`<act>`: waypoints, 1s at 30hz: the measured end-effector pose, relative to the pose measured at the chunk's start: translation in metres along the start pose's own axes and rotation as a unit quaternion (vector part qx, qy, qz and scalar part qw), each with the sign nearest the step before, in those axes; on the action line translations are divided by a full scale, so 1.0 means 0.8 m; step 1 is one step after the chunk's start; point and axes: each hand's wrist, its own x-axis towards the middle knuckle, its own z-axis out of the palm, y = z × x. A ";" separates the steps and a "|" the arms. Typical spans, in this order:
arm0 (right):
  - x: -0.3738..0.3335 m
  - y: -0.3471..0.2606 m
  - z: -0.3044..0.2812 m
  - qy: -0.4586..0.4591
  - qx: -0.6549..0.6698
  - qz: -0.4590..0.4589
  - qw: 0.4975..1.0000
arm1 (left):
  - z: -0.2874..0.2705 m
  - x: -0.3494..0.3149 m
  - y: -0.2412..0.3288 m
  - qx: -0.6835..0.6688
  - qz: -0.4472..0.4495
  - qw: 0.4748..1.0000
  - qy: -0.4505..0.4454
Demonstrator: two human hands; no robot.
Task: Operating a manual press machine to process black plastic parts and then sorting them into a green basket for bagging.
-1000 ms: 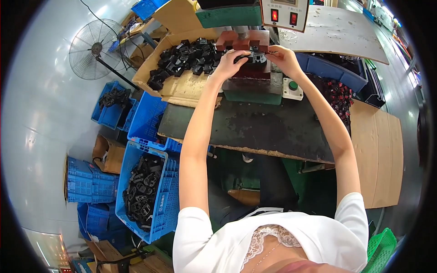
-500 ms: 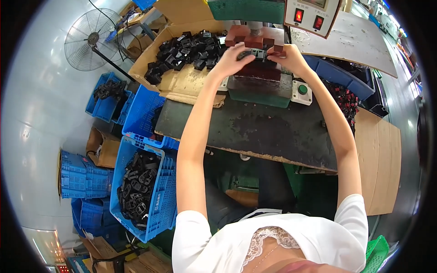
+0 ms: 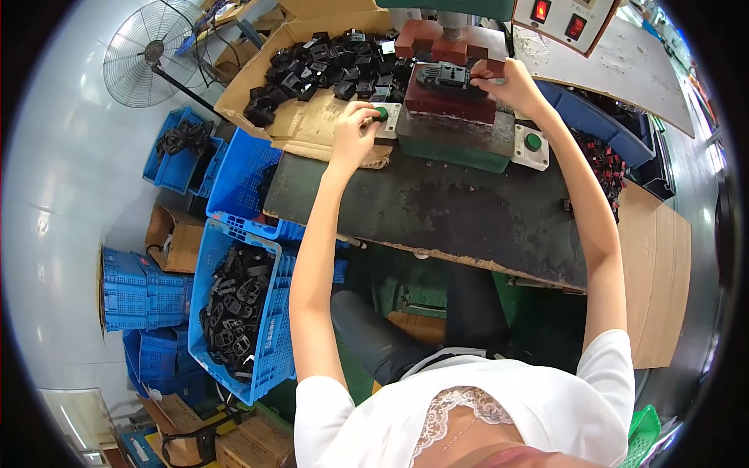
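We hold our left hand (image 3: pixel 355 134) half open, its fingertips at the left green button (image 3: pixel 381 115). Our right hand (image 3: pixel 509 86) has thumb and fingers drawn close at the black part's (image 3: pixel 446 76) right end, though we cannot tell whether they pinch it; that part lies on the dark red block (image 3: pixel 449 107).

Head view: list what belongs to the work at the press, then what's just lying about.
In the work:
black part on the dark red block
right hand, at the part's right end
left hand, at the left green button

Apparently just lying about:
standing fan
brown carton, far left
green basket, lower right
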 end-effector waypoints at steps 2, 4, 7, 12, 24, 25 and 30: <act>-0.001 0.003 -0.005 -0.013 -0.050 -0.016 0.999 | 0.004 0.004 0.004 0.021 0.001 1.000 -0.007; -0.007 0.003 -0.009 0.009 -0.045 -0.003 0.999 | 0.005 0.007 0.002 0.043 0.001 0.999 -0.012; -0.026 -0.010 -0.029 0.026 -0.067 -0.030 0.997 | 0.003 0.009 0.001 0.135 0.068 0.988 -0.014; -0.097 -0.027 -0.066 -0.081 -0.194 -0.103 0.972 | -0.005 0.015 0.021 0.213 0.064 0.974 -0.040; -0.144 -0.026 -0.053 -0.054 -0.241 -0.059 0.967 | 0.003 0.033 0.026 0.211 -0.042 0.972 -0.097; -0.143 -0.026 -0.051 -0.051 -0.224 -0.045 0.972 | 0.003 0.032 0.024 0.213 -0.043 0.971 -0.099; -0.143 -0.024 -0.050 -0.041 -0.215 -0.036 0.975 | 0.003 0.031 0.022 0.214 -0.039 0.972 -0.088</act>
